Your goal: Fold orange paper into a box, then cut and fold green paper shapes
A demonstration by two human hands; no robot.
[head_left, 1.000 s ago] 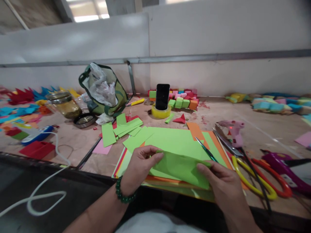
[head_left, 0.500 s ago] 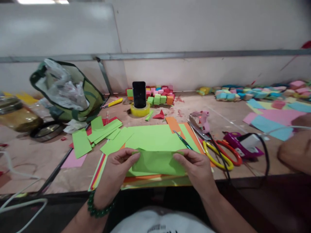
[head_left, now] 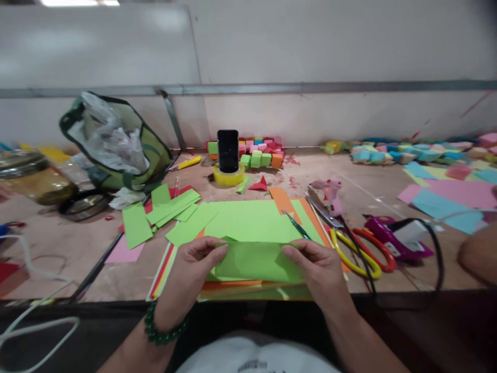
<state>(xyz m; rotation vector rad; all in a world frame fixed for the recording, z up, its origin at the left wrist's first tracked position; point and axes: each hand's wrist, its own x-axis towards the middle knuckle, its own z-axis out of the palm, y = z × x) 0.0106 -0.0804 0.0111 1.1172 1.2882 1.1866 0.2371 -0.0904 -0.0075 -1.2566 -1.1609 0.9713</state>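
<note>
A green sheet of paper [head_left: 254,261], partly folded, is held at the table's near edge above a stack of coloured sheets [head_left: 248,220]. My left hand [head_left: 192,272] pinches its left end with thumb and fingers closed. On the right end my right hand [head_left: 320,269] does the same. A small pair of scissors with green handles [head_left: 295,224] lies on the stack just beyond my right hand. My left wrist wears a green bead bracelet [head_left: 163,331].
Cut green strips [head_left: 171,210] lie left of the stack. A phone stands in a yellow tape roll [head_left: 228,173] before coloured paper cubes [head_left: 262,153]. Large scissors [head_left: 355,248], glue guns [head_left: 396,235], a green bag [head_left: 116,142] and a jar [head_left: 34,178] surround them. Another person's arm [head_left: 479,254] rests at right.
My view swung right, then slightly back left. Both hands brought the green sheet closer to the near edge and squared it between them. The arm at right came into view.
</note>
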